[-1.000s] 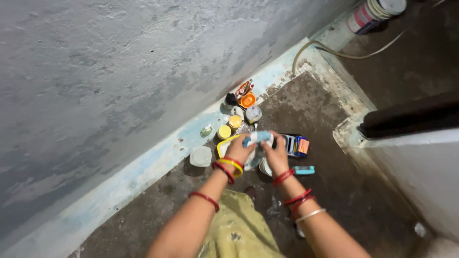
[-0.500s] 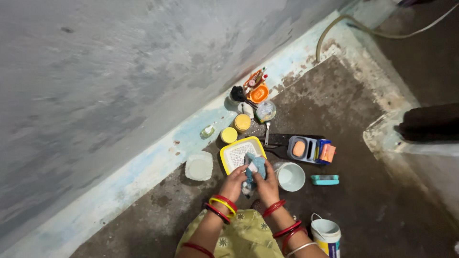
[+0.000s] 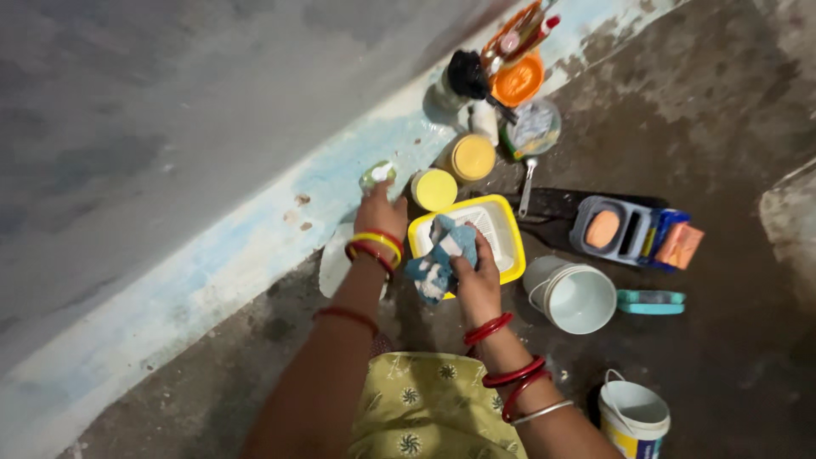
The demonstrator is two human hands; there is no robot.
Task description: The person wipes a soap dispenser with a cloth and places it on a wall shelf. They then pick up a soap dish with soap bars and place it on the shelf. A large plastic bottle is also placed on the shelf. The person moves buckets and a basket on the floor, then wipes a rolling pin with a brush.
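My right hand (image 3: 478,280) is shut on a blue and white cloth (image 3: 435,262), held over the near edge of a yellow-rimmed white tray (image 3: 503,231) on the floor. My left hand (image 3: 379,214) stretches out to the painted ledge at the foot of the wall. Its fingertips reach a small green and white object (image 3: 376,173) there. Whether they grip it does not show. Red and yellow bangles ring both wrists.
Two yellow-lidded jars (image 3: 433,189) (image 3: 473,157) stand beyond the tray, with an orange bowl (image 3: 517,82) of utensils farther back. To the right are a white mug (image 3: 575,297), a grey soap dish (image 3: 614,229), a teal case (image 3: 650,302) and a white bucket (image 3: 633,413).
My left hand has let go of the cloth and moved out to the ledge. The right hand keeps the cloth. The view has moved closer to the floor.
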